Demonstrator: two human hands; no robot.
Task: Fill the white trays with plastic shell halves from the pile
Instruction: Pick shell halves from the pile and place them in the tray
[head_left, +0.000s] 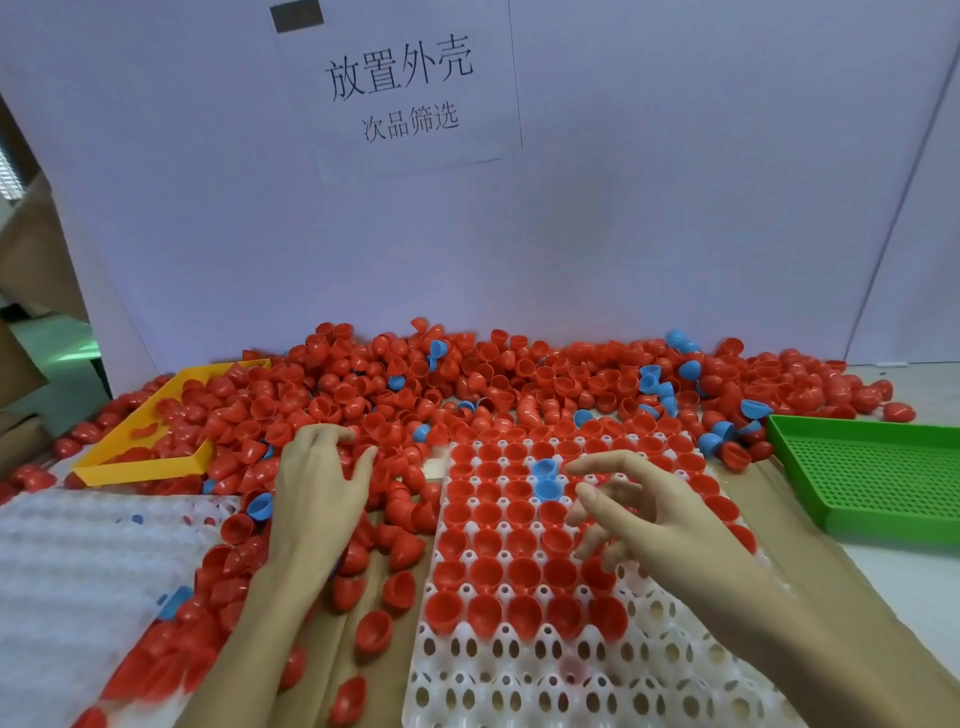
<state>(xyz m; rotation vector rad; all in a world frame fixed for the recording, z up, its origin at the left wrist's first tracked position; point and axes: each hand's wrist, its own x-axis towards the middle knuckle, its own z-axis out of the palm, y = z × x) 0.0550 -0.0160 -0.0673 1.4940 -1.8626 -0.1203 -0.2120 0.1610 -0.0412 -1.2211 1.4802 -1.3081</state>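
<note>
I count two blue plastic shell halves (545, 479) seated among red ones in my white cupped tray (519, 670); left hand (319, 483) spread on the pile (467, 374), right hand (634, 512) loosely curled, empty, above the tray.

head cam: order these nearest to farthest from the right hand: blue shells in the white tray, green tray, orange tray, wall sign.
From the right hand:
1. Blue shells, in the white tray, just left of the fingertips.
2. Green tray, on the right side of the table.
3. Orange tray, far left, beyond the left hand.
4. Wall sign, high on the back wall.
</note>
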